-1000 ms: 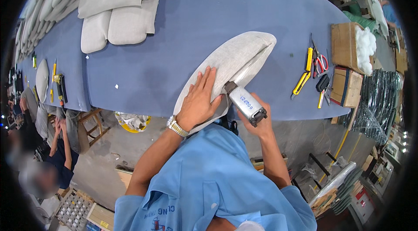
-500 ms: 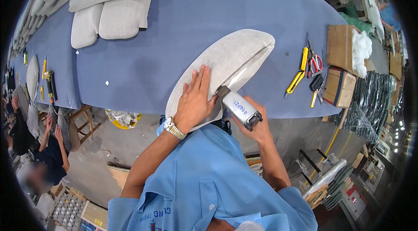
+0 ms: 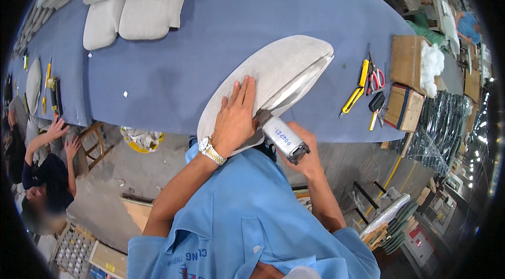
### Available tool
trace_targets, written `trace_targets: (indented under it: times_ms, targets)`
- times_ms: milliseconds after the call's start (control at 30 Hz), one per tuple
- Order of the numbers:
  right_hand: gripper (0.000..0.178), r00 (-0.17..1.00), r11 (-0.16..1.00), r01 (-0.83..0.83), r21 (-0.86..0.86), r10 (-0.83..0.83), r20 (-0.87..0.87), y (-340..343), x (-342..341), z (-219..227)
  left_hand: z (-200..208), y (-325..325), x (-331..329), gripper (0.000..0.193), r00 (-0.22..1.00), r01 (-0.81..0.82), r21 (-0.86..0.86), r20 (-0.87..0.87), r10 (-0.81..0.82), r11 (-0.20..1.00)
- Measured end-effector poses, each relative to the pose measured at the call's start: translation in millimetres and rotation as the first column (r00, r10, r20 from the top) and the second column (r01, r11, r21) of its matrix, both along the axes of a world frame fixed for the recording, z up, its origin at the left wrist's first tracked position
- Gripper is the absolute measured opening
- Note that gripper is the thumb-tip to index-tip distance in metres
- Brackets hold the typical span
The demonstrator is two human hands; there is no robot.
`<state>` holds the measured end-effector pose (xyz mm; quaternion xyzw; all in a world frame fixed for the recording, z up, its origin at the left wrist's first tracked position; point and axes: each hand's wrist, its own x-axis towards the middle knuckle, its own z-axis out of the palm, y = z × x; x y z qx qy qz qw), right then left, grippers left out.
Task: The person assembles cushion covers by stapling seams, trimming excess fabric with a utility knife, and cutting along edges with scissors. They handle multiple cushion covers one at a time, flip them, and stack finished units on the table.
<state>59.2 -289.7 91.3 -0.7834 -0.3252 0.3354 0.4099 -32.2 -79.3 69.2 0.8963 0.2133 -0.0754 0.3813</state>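
Observation:
A light grey fabric-covered, curved padded panel (image 3: 279, 66) lies slantwise at the table's front edge, its near end overhanging toward my body. My left hand (image 3: 235, 116) rests flat on its near half, fingers stretched out. My right hand (image 3: 309, 155) is wrapped round a silver staple gun (image 3: 285, 137), its dark nose at the panel's right edge, close to my left thumb. Along that edge the fabric stands away as a loose fold, with a pale lining showing inside. The exact contact of the nose is hidden.
The blue-covered table (image 3: 184, 89) carries grey padded pieces (image 3: 144, 16) at the back left. Yellow cutters (image 3: 363, 74), red-handled pliers (image 3: 376, 79) and a carton (image 3: 407, 61) with white stuffing lie right. A yellow basket (image 3: 142, 141) stands below. Another person (image 3: 55, 176) works at far left.
The staple gun has moved slightly left and toward me along the panel's edge, and the edge fold looks wider. My left hand keeps its place. At far left, the other person's hands have shifted.

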Motion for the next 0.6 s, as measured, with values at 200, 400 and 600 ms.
trace_targets:
  times_ms: [200, 400, 600]
  targets:
    - [0.076, 0.914, 0.976, 0.214, 0.045, -0.184, -0.361, -34.0, -13.7, -35.9, -10.4, -15.5, 0.0, 0.097, 1.000, 0.001, -0.051, -0.002, -0.001, 0.999]
    - [0.047, 0.992, 0.992, 0.105, -0.065, -0.109, -0.061, 7.8, -9.5, -5.2, -4.2, 41.6, -2.6, 0.095, 0.983, 0.182, -0.444, 0.089, -0.159, 0.877]
    - [0.048, 0.986, 0.987, 0.162, 0.022, -0.161, -0.052, 21.1, -6.7, -13.4, -57.3, 44.0, -30.7, 0.080, 0.992, 0.111, -0.467, 0.108, -0.068, 0.877]
